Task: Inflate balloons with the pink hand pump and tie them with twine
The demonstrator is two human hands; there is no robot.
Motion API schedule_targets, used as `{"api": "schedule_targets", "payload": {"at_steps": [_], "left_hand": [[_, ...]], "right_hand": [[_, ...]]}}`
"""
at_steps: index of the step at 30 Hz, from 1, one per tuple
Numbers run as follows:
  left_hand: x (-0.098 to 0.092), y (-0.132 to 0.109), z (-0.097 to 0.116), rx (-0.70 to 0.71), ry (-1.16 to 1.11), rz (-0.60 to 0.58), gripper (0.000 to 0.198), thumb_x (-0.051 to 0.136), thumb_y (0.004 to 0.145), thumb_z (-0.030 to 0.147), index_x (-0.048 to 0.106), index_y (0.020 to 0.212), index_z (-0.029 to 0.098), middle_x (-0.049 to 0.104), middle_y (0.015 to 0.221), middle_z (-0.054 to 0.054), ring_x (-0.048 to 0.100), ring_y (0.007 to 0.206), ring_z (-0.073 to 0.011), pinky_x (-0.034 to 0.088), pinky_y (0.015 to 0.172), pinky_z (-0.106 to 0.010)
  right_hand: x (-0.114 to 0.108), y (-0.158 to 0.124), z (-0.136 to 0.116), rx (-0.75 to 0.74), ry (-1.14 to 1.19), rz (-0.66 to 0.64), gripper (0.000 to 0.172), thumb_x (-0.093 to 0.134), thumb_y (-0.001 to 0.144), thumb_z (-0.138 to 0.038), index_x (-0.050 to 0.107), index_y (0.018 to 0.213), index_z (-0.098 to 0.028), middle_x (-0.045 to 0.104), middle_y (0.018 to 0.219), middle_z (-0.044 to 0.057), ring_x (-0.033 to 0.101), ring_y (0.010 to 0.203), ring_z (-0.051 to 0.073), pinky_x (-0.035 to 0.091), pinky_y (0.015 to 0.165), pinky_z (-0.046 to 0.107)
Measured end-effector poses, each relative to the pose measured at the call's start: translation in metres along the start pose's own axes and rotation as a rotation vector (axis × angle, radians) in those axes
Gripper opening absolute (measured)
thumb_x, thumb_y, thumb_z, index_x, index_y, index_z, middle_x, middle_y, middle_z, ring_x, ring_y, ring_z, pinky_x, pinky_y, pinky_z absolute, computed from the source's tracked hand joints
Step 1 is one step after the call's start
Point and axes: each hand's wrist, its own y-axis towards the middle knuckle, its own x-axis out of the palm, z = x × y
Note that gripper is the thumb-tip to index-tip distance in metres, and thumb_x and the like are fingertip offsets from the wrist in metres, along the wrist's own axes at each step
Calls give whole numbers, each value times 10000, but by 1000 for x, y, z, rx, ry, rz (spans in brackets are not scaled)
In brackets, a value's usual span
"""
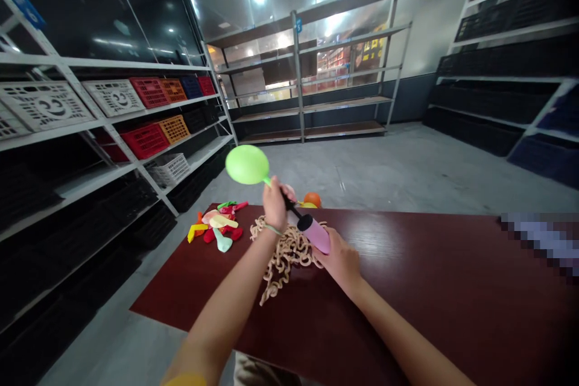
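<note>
I observe in the head view the left hand (275, 204) closed at the neck of an inflated green balloon (247, 164), at one end of a hand pump (318, 237). The right hand (341, 260) grips the pump's pink cylinder; a black rod spans the gap between both hands. Below the pump, tangled beige strands (283, 259) lie on the dark red table (416, 289). Beside them, to the left, rests a multicoloured pile of deflated balloons (221, 223). Shelving (176, 144) with plastic crates (145, 140) stands further left.
</note>
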Motion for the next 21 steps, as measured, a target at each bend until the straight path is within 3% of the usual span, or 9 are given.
{"api": "schedule_targets", "payload": {"at_steps": [3,6,8,11,13,15,17,21], "left_hand": [[24,-35,-31,-96,12,-183,374,628,844,500,424,745,203,447,541,65,436,412,-63,377,432,-190],[15,-36,-29,-115,49,-130,385,636,839,494,414,720,202,430,524,69,405,396,-61,370,415,-192],[-7,-18,-9,-116,60,0,364,601,864,467,400,708,207,407,511,73,392,388,-67,348,393,-192],[-42,19,38,-88,28,140,311,552,895,394,385,710,208,391,527,75,357,379,-61,300,373,-186],[-54,37,64,-33,22,153,293,563,888,367,385,719,207,398,552,73,358,387,-55,291,378,-180],[-54,42,74,15,10,152,297,579,878,368,383,724,207,397,565,73,358,393,-51,281,381,-175],[-44,33,63,33,-11,154,315,580,877,396,379,723,208,380,554,78,347,387,-49,266,375,-172],[-11,-12,1,-20,20,74,341,573,880,462,394,731,212,394,528,77,375,376,-58,292,376,-179]], "right_hand": [[-6,-1,4,86,45,30,392,612,825,-439,545,1132,-204,722,895,54,696,739,229,424,577,283],[-9,0,3,34,36,-10,391,606,834,-423,543,1155,-209,725,949,55,698,760,220,431,591,281],[-10,1,1,-48,9,-50,387,620,820,-395,557,1154,-210,724,966,55,696,768,213,433,602,278],[-7,2,-4,-135,-6,-71,346,627,805,-367,587,1112,-214,719,907,43,686,748,203,428,597,273],[-4,2,-7,-154,11,-71,327,623,804,-351,595,1101,-218,715,897,40,681,748,199,428,595,273],[-2,2,-10,-137,17,-73,320,627,799,-343,600,1092,-218,712,890,38,679,746,200,429,591,276],[0,1,-10,-95,-6,-57,322,636,792,-348,606,1084,-215,711,881,42,678,740,204,427,589,279],[-1,0,-6,-21,-28,12,397,634,794,-370,586,1147,-195,720,944,66,686,774,215,436,613,280]]}}
